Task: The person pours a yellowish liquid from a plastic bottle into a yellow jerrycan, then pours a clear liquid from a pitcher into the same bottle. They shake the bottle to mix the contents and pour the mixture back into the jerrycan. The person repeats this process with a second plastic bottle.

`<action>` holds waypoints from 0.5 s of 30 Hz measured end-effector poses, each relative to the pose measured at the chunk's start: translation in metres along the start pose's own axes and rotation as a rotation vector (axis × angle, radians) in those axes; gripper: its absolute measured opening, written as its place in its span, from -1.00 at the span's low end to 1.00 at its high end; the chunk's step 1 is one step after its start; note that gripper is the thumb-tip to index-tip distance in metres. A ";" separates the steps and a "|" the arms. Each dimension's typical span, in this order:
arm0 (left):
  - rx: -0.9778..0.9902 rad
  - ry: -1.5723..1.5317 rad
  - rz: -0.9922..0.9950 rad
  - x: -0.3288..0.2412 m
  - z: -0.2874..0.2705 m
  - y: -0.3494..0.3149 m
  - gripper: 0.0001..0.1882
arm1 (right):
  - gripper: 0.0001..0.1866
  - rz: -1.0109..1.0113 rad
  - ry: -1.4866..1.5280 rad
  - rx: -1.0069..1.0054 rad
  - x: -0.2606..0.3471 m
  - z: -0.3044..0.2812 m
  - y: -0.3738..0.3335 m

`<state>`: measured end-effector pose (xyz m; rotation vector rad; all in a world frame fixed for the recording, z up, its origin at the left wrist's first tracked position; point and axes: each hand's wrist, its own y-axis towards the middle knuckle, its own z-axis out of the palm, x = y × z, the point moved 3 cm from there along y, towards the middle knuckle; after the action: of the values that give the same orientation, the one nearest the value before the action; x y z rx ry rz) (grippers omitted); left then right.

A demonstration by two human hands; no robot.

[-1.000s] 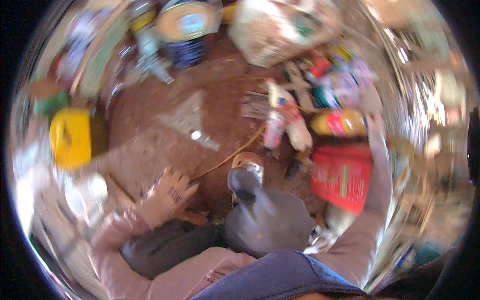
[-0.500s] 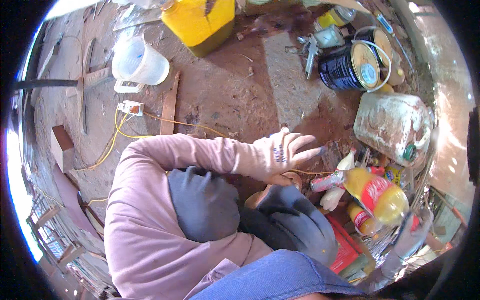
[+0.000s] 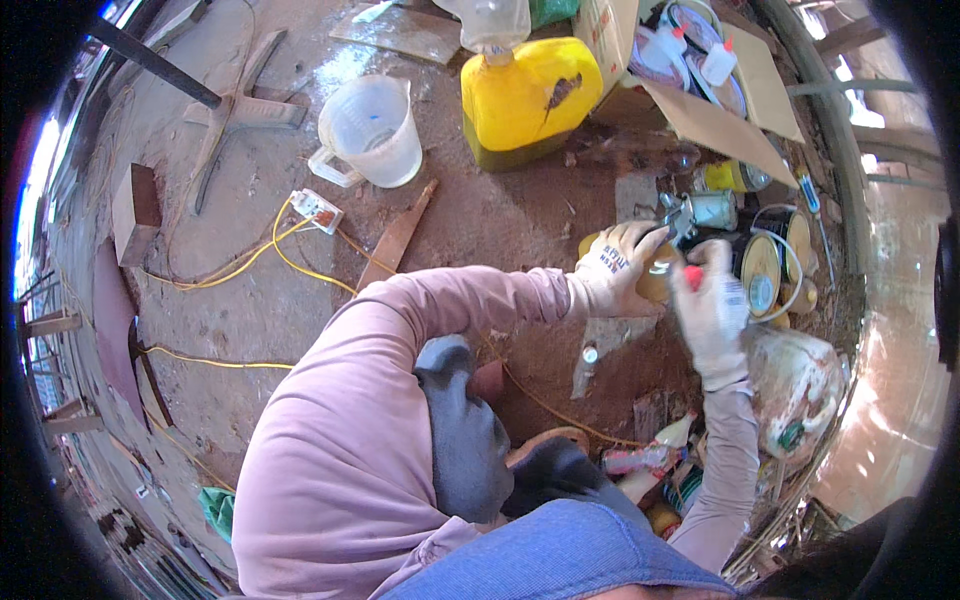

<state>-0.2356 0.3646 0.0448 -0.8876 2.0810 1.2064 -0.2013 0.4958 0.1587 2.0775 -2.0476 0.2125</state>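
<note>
My left hand (image 3: 618, 268), in a pale knitted glove, wraps round a plastic bottle of yellow liquid (image 3: 655, 278) in front of me. Much of the bottle is behind the glove. Close on its right, my gloved right hand (image 3: 712, 305) is closed with a small red cap-like piece (image 3: 693, 276) at its fingers; motion blurs it a little. Just beyond both hands lies a spray gun (image 3: 680, 218) with a grey-green cup (image 3: 714, 211). A small clear bottle (image 3: 585, 368) is on the ground nearer to me.
Black paint cans (image 3: 760, 275) and a dirty white jerrycan (image 3: 795, 385) line the right side. Farther off are a yellow jerrycan (image 3: 530, 95), a clear measuring jug (image 3: 375, 140) and an open carton (image 3: 700, 125). A yellow cord (image 3: 290, 250) runs from a socket block (image 3: 316, 211).
My right hand has come from the lower right to the middle, and the large yellow bottle has left its place there. My left hand has moved forward and closed on it. The view has shifted.
</note>
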 end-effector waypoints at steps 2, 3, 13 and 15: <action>-0.013 -0.010 -0.022 0.005 0.004 0.007 -0.02 | -0.72 -0.081 -0.250 0.021 0.002 0.009 0.007; 0.012 0.009 -0.048 0.009 0.006 0.011 -0.02 | -0.70 -0.124 -0.385 0.009 0.011 0.004 0.012; 0.142 -0.140 -0.004 0.027 0.027 0.039 -0.09 | -0.61 -0.188 -0.260 -0.324 -0.023 0.007 0.027; 0.215 -0.204 0.025 0.033 0.029 0.045 -0.11 | -0.63 -0.290 -0.218 -0.342 -0.030 0.009 0.030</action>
<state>-0.2868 0.3987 0.0306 -0.6150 2.0144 1.0160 -0.2321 0.5223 0.1439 2.2102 -1.7059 -0.3986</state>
